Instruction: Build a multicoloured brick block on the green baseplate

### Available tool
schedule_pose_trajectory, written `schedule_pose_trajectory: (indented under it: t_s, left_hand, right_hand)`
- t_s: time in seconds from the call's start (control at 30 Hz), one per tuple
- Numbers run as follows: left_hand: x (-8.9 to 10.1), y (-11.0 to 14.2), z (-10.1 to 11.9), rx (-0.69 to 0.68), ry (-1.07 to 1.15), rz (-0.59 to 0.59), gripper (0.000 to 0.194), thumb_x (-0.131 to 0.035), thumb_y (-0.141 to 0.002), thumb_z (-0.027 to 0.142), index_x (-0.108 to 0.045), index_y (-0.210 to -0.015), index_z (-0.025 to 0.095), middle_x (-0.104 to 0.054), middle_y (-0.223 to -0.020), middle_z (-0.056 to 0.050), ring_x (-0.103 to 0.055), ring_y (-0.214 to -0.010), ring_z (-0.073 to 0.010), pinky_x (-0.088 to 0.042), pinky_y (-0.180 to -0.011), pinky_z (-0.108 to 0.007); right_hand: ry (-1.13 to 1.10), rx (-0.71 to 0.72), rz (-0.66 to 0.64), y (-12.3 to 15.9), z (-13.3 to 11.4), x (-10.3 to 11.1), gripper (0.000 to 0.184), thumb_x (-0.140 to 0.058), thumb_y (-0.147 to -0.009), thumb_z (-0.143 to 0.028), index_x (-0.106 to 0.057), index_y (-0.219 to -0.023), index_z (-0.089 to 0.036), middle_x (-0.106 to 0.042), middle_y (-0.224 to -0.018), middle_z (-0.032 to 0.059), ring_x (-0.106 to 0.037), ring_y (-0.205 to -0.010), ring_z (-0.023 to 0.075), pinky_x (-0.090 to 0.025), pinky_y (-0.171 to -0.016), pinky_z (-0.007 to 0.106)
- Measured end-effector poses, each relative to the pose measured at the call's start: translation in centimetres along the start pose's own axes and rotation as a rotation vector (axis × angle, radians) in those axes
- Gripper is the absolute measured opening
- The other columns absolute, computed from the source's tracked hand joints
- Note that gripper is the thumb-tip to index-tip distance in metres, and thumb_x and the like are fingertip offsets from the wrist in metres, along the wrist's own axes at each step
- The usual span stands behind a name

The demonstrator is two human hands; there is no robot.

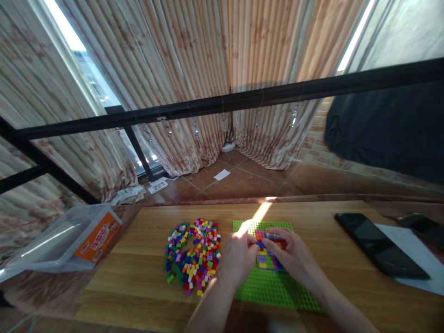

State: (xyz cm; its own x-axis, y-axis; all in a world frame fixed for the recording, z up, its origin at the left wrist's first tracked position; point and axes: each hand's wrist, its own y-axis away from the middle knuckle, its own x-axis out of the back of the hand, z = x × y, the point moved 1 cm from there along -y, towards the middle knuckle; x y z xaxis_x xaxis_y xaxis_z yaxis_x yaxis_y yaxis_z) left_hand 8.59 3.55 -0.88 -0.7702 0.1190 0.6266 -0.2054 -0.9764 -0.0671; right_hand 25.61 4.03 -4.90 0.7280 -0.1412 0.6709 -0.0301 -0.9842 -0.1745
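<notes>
A green studded baseplate (267,289) lies on the wooden table, and a patch of multicoloured building bricks (266,260) sits on its upper middle. My left hand (239,254) is at the left edge of that patch, thumb and fingers pinched together; whatever they hold is too small to make out. Bent over the top right of the patch, my right hand (290,249) has its thumb and fingers closed around some bricks there. The fingertips of both hands nearly meet, and they partly hide the bricks. A loose heap of small coloured bricks (204,259) spreads out left of the baseplate.
On the table's right, a black tablet or phone (379,245) rests on white paper (421,263), near another dark device (423,229). A clear plastic box (62,240) with an orange label stands left of the table (128,277). A dark rail (208,107) crosses before curtains (194,55).
</notes>
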Motion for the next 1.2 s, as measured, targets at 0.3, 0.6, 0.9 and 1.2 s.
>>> schedule_pose_trajectory:
  t_s: [0.3, 0.6, 0.9, 1.2]
  left_hand:
    - [0.0, 0.8, 0.2, 0.067, -0.021, 0.081, 0.023, -0.050, -0.078, 0.017, -0.066, -0.093, 0.021, -0.069, -0.080, -0.002, -0.061, -0.075, -0.0166, -0.048, -0.073, -0.027]
    - [-0.9, 0.2, -0.3, 0.229, 0.244, 0.160, 0.005, -0.053, -0.069, 0.016, -0.054, -0.065, 0.018, -0.051, -0.059, 0.005, -0.047, -0.056, -0.0093, -0.037, -0.055, -0.020]
    - [-1.4, -0.1, -0.8, 0.238, 0.222, 0.184, 0.004, -0.055, -0.067, 0.016, -0.058, -0.065, 0.017, -0.054, -0.058, 0.004, -0.049, -0.058, -0.0109, -0.037, -0.054, -0.020]
    - [-1.9, 0.2, -1.3, 0.278, 0.397, 0.161, 0.009, -0.056, -0.069, 0.016, -0.062, -0.076, 0.017, -0.058, -0.061, 0.003, -0.054, -0.059, -0.0111, -0.041, -0.053, -0.019]
  right_hand:
    - [0.003, -0.017, 0.007, 0.1, -0.6, 0.3, 0.032, -0.057, -0.078, -0.047, -0.069, -0.095, -0.024, -0.070, -0.098, 0.0065, -0.065, -0.090, 0.0247, -0.051, -0.078, 0.038]
    - [-0.024, -0.026, -0.029, 0.0, -0.4, 0.2, 0.034, -0.056, -0.079, -0.048, -0.068, -0.099, -0.023, -0.069, -0.101, 0.0075, -0.064, -0.094, 0.0256, -0.051, -0.078, 0.037]
    - [-0.020, -0.021, -0.026, 0.1, -0.1, -0.2, 0.035, -0.057, -0.079, -0.047, -0.067, -0.100, -0.021, -0.068, -0.101, 0.0085, -0.063, -0.092, 0.0256, -0.049, -0.082, 0.041]
    - [-0.108, -0.037, 0.000, 0.0, 0.2, -0.5, 0.036, -0.061, -0.074, -0.048, -0.069, -0.097, -0.021, -0.069, -0.099, 0.0081, -0.064, -0.091, 0.0252, -0.049, -0.082, 0.039]
